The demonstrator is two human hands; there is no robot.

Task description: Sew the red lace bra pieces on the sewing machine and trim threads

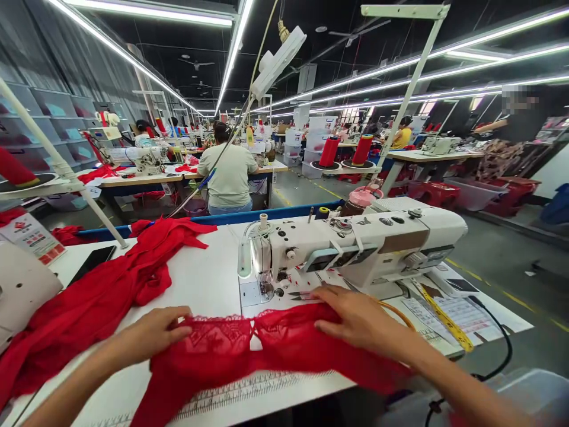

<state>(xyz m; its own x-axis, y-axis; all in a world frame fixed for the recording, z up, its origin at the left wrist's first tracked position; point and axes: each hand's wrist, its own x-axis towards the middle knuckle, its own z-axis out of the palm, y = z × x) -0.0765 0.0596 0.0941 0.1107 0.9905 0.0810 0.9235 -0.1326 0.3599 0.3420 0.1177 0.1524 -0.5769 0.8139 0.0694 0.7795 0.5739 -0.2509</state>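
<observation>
- Lying flat across the near edge of the white table (208, 279): a red lace garment (249, 350), spread just in front of the sewing machine (355, 243).
- Pressing down on the garment's left end: left hand (153, 332), fingers curled loosely, fingertips resting on the lace, not clamped around anything.
- Resting palm-down on the garment's right upper edge: right hand (355, 317), fingers stretched out flat and held together, reaching toward the small scissors (300, 295) lying just beside the needle plate; touching or not, impossible to tell.
- Sitting behind the garment: needle area of the machine, clear of the fabric.
- Piling up on the left of the table: loose red fabric (98, 296), well apart from the lace piece, beside a dark phone (93, 262).
- Lying under the right forearm: yellow tape measure (444, 320) over printed sheets (448, 311).
- Running along the table's front edge, partly under the garment: printed ruler strip (240, 394).
- Standing on a rack behind the machine: two red thread cones (347, 151).
- Sitting at a farther bench with back turned: a person in a pale shirt (229, 175).
</observation>
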